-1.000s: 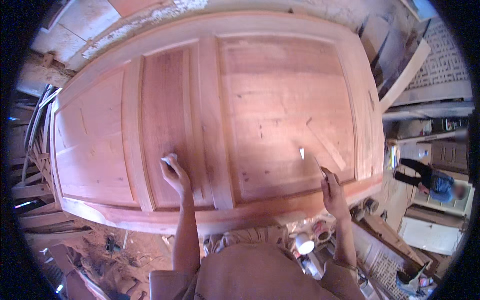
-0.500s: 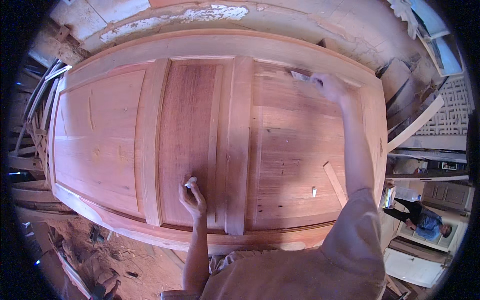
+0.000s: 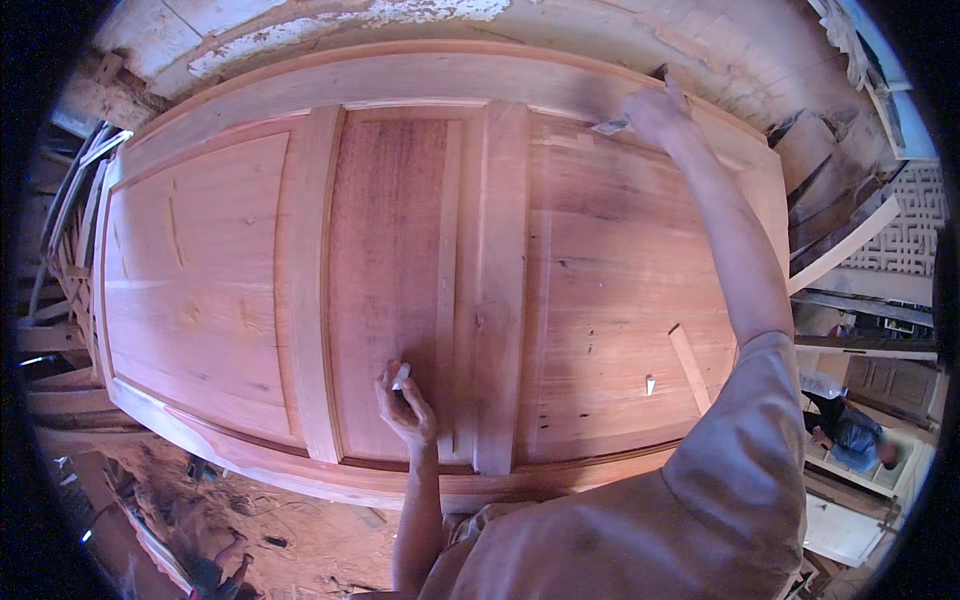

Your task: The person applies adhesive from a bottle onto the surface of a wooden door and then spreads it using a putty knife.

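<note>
A large reddish wooden panelled door (image 3: 503, 300) lies flat in front of me. My right hand (image 3: 657, 115) is closed at the far edge of its right panel. From the fingers sticks a flat, light blade like a putty knife's (image 3: 608, 127), its tip at the panel's far border; the handle is hidden. My left hand (image 3: 405, 405) is over the near part of the narrow middle panel, fingers curled round a small white piece (image 3: 401, 377) whose kind I cannot make out. A small white cone-shaped piece (image 3: 650, 385) stands on the right panel.
A thin wooden strip (image 3: 688, 365) lies on the right panel. Stacked timber (image 3: 65, 400) fills the left side, and sawdust (image 3: 310, 530) covers the floor below. At the far right a person in a blue top (image 3: 850, 440) sits. A worn wall (image 3: 560, 35) runs behind the door.
My right hand has moved slightly farther away, toward the door's far edge, with the blade. My left hand still grips the white piece. The whole view has shifted a little.
</note>
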Demonstrator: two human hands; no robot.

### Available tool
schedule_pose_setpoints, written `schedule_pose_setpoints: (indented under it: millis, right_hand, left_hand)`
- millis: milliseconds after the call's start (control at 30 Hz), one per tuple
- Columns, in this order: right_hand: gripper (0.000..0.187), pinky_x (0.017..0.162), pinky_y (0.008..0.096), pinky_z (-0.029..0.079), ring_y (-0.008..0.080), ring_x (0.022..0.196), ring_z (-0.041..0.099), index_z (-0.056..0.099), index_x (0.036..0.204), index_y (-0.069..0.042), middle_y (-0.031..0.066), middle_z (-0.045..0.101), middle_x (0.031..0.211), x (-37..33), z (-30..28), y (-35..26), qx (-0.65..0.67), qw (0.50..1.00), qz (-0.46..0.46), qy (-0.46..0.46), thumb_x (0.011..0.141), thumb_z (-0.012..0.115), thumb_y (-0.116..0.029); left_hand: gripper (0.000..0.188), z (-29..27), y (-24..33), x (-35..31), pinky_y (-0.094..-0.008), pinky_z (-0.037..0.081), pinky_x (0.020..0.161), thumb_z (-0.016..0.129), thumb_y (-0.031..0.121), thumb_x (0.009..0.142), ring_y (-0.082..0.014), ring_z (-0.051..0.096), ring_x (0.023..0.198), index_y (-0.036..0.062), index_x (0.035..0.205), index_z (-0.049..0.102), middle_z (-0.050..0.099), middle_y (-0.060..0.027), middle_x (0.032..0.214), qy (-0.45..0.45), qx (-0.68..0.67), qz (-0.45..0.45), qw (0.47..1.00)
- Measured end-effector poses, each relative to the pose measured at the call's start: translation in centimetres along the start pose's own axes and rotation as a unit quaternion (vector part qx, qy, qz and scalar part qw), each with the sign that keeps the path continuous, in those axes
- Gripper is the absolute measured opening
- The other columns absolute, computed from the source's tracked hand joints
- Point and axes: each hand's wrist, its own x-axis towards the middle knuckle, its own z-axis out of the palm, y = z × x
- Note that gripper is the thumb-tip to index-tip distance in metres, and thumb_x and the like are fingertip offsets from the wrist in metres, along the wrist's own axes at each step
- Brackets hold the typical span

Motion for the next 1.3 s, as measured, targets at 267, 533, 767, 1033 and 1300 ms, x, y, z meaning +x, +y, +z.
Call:
schedule_pose_setpoints:
  millis: [267, 533, 767, 1033, 1300]
  right_hand:
    - [0.024, 0.103, 0.0574, 0.032, 0.0296, 0.100, 0.065, 0.071, 0.089, -0.011, 0.0115, 0.070, 0.098, 0.0, -1.2, -1.2, -0.004, 1.000, -0.004, 0.024, 0.086, 0.048, -0.009]
    - [0.027, 0.093, 0.0484, 0.039, 0.0274, 0.099, 0.067, 0.072, 0.094, -0.011, 0.0098, 0.071, 0.101, 0.9, -1.6, -2.0, -0.022, 1.000, -0.004, -0.002, 0.091, 0.045, -0.014]
    - [0.023, 0.086, 0.0486, 0.042, 0.0264, 0.090, 0.068, 0.072, 0.086, -0.010, 0.0099, 0.072, 0.094, 1.1, -2.2, -2.7, -0.024, 0.999, -0.027, 0.026, 0.085, 0.049, -0.008]
    - [0.026, 0.087, 0.0467, 0.042, 0.0231, 0.096, 0.067, 0.074, 0.093, -0.014, 0.0050, 0.072, 0.099, 1.6, -2.6, -3.1, -0.063, 0.997, -0.045, 0.031, 0.088, 0.048, -0.012]
    - [0.019, 0.087, 0.0506, 0.041, 0.0257, 0.094, 0.068, 0.073, 0.085, -0.009, 0.0095, 0.072, 0.093, 2.2, -2.6, -3.6, -0.068, 0.995, -0.069, 0.029, 0.082, 0.054, -0.007]
  left_hand:
    - [0.030, -0.1, 0.1, -0.1, -0.0369, 0.049, 0.083, 0.051, 0.014, 0.096, -0.0291, 0.062, 0.096, -0.0064, 0.117, 0.056, 0.062, -0.0196, 0.105, -0.011, -0.030, -0.017, 0.999]
    - [0.030, -0.1, -0.3, -0.5, -0.0365, 0.050, 0.084, 0.049, 0.013, 0.097, -0.0292, 0.062, 0.097, -0.0081, 0.117, 0.056, 0.062, -0.0206, 0.107, -0.003, -0.046, -0.055, 0.997]
    - [0.030, -0.1, 0.0, -0.2, -0.0384, 0.049, 0.086, 0.050, 0.014, 0.096, -0.0314, 0.062, 0.097, -0.0077, 0.117, 0.057, 0.062, -0.0209, 0.108, -0.005, -0.029, -0.016, 0.999]
    - [0.031, -0.2, -0.4, -0.2, -0.0386, 0.048, 0.086, 0.052, 0.015, 0.096, -0.0307, 0.061, 0.100, -0.0065, 0.117, 0.057, 0.061, -0.0201, 0.109, -0.011, -0.024, -0.010, 1.000]
    - [0.030, 0.0, -0.3, -0.2, -0.0377, 0.049, 0.086, 0.050, 0.015, 0.097, -0.0299, 0.061, 0.099, -0.0064, 0.116, 0.057, 0.061, -0.0199, 0.111, -0.009, -0.046, -0.009, 0.999]
